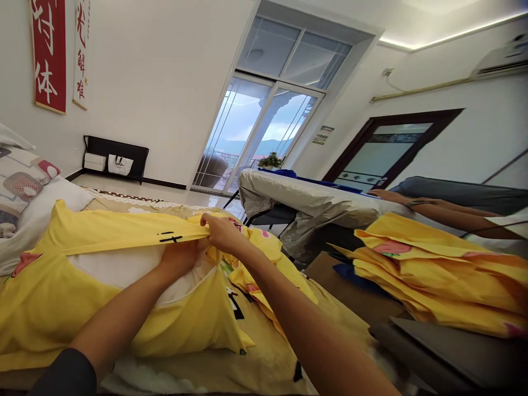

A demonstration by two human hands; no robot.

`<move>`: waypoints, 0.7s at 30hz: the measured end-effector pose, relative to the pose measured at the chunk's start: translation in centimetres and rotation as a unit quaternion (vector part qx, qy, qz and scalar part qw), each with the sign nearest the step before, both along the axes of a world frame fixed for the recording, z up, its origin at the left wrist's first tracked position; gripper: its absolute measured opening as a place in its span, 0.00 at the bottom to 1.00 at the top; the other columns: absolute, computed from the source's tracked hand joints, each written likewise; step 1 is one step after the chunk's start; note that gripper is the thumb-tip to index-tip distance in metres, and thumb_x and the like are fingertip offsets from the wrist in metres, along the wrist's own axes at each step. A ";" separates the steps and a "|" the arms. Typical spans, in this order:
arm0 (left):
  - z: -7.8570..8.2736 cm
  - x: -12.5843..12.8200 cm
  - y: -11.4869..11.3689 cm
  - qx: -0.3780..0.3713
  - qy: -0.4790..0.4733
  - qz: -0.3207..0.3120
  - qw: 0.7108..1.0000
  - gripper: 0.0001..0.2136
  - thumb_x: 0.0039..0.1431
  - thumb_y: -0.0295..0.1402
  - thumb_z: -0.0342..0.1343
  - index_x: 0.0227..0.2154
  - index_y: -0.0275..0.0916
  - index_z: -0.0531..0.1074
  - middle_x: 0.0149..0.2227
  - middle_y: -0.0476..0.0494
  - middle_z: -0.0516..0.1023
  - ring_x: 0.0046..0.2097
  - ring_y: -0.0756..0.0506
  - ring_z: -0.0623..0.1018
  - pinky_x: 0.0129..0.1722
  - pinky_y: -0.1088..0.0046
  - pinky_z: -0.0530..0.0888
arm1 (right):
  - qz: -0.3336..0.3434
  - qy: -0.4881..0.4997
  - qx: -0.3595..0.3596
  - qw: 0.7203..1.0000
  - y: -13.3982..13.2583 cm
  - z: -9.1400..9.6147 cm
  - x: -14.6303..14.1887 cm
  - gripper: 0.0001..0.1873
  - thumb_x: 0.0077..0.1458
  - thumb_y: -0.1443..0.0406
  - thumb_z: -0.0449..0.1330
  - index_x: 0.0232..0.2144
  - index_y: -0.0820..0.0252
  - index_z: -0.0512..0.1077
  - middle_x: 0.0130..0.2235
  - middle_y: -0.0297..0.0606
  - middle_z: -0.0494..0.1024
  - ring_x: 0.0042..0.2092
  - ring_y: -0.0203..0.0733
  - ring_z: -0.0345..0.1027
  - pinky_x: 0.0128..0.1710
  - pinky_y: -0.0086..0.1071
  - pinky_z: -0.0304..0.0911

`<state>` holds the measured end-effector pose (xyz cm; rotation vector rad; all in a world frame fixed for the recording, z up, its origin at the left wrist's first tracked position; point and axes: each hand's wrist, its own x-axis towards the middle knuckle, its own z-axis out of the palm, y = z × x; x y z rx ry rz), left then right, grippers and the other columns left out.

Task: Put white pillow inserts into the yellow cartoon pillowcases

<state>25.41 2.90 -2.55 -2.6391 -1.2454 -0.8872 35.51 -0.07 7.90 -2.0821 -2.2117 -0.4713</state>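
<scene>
A yellow pillowcase [115,228] with printed figures lies in front of me, its open side toward me. Through the opening shows a white pillow [119,267]. My right hand [225,234] pinches the upper edge of the opening near its right corner. My left hand [181,257] reaches under that same edge, against the white pillow; its fingers are hidden by cloth. Beyond my right hand lies a crumpled heap of yellow printed fabric [284,272] on the bed.
Folded yellow cloth [445,264] is stacked on the right by brown boxes [449,346]. Behind it, another person's arm [445,212] rests on a covered table [305,190]. Patterned pillows [25,187] lie at the left. A black bench [117,151] stands by the wall.
</scene>
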 end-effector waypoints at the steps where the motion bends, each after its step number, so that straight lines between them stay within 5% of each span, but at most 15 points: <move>1: -0.7 0.2 0.0 0.000 0.010 0.006 1.000 0.18 0.65 0.32 0.41 0.56 0.31 0.60 0.49 0.30 0.72 0.50 0.39 0.73 0.47 0.62 0.70 | -0.008 -0.019 0.006 1.000 -0.1 0.0 -0.2 0.15 0.48 0.75 0.53 0.41 0.65 0.70 0.39 0.48 0.77 0.40 0.45 0.70 0.35 0.30 0.57; 4: -1.8 0.4 0.1 0.025 0.036 -0.010 0.999 0.20 0.65 0.29 0.40 0.58 0.31 0.56 0.47 0.31 0.73 0.49 0.39 0.74 0.46 0.61 0.70 | -0.031 -0.059 0.024 0.997 -0.1 -0.2 -0.6 0.14 0.54 0.76 0.48 0.38 0.70 0.71 0.40 0.57 0.75 0.43 0.50 0.70 0.39 0.35 0.58; 9: -1.8 0.2 0.5 0.134 0.041 -0.059 0.988 0.22 0.64 0.26 0.38 0.61 0.32 0.50 0.62 0.35 0.59 0.61 0.42 0.60 0.59 0.65 0.58 | -0.034 -0.058 0.032 0.997 0.7 -0.5 -0.4 0.14 0.55 0.74 0.48 0.37 0.68 0.73 0.41 0.54 0.75 0.44 0.49 0.70 0.40 0.34 0.58; 13: -1.9 0.0 0.9 0.115 0.058 -0.060 0.990 0.23 0.62 0.27 0.43 0.60 0.38 0.53 0.64 0.37 0.54 0.62 0.40 0.58 0.57 0.61 0.59 | -0.036 -0.008 0.032 0.999 1.7 -0.5 0.4 0.15 0.48 0.75 0.50 0.35 0.65 0.74 0.39 0.45 0.78 0.43 0.43 0.70 0.37 0.29 0.57; 21: -1.9 -0.2 1.6 0.058 0.048 -0.057 0.996 0.27 0.53 0.28 0.52 0.57 0.40 0.57 0.58 0.35 0.60 0.57 0.39 0.64 0.53 0.61 0.63 | -0.019 0.015 0.018 1.000 2.7 -0.9 1.4 0.14 0.46 0.75 0.51 0.33 0.64 0.73 0.35 0.40 0.77 0.37 0.37 0.68 0.32 0.26 0.53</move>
